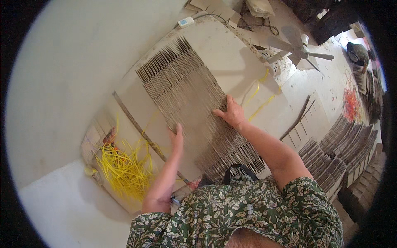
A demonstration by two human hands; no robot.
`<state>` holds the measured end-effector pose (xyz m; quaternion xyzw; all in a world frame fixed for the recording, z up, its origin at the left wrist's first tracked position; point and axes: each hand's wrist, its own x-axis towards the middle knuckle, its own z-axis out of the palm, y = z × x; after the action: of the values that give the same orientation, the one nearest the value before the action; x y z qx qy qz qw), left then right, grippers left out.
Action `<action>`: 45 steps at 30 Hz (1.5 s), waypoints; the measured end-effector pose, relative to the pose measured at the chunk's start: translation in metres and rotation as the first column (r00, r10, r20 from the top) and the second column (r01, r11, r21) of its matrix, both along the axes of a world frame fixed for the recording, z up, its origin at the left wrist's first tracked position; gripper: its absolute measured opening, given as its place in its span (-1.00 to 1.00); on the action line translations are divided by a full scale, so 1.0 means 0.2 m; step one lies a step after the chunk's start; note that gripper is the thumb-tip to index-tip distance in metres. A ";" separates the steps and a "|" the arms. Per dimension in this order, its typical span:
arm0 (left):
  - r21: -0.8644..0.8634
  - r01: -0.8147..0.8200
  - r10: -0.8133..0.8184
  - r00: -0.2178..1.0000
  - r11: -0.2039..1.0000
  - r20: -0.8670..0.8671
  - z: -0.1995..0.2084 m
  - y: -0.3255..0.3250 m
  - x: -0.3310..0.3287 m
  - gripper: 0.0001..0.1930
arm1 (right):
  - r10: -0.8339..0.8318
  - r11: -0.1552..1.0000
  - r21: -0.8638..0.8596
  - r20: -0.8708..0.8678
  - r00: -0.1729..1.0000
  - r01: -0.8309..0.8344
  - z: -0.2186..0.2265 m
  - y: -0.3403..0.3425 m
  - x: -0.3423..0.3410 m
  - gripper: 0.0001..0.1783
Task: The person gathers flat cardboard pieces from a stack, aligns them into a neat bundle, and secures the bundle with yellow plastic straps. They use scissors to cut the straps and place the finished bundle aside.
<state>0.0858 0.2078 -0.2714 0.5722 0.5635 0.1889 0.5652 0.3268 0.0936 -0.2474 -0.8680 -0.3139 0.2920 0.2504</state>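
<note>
A long row of thin grey-brown cardboard dividers, packed on edge with notched ends, lies slantwise across the pale table. Its near end reaches almost to my body. My left hand presses against the row's left side, thumb up, its other fingers partly hidden. On the opposite side my right hand grips the edge, its thumb over the top and fingers along the side. The dividers sit between both hands. The middle of the row looks smeared.
A tangle of yellow strapping lies left, beside a dark wooden strip. A white device rests at the far edge. Beyond the table stand a fan, stacked dividers, red strapping and another person.
</note>
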 end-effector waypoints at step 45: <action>0.094 -0.138 0.136 0.990 0.986 0.026 0.01 -0.15 0.07 -0.33 | 0.015 0.997 -0.072 0.038 0.999 -0.012 0.06 0.01 -0.01 0.03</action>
<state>0.1005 0.1785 -0.2696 0.5569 0.5861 0.2596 0.5282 0.3247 0.0957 -0.2345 -0.8799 -0.3138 0.2880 0.2108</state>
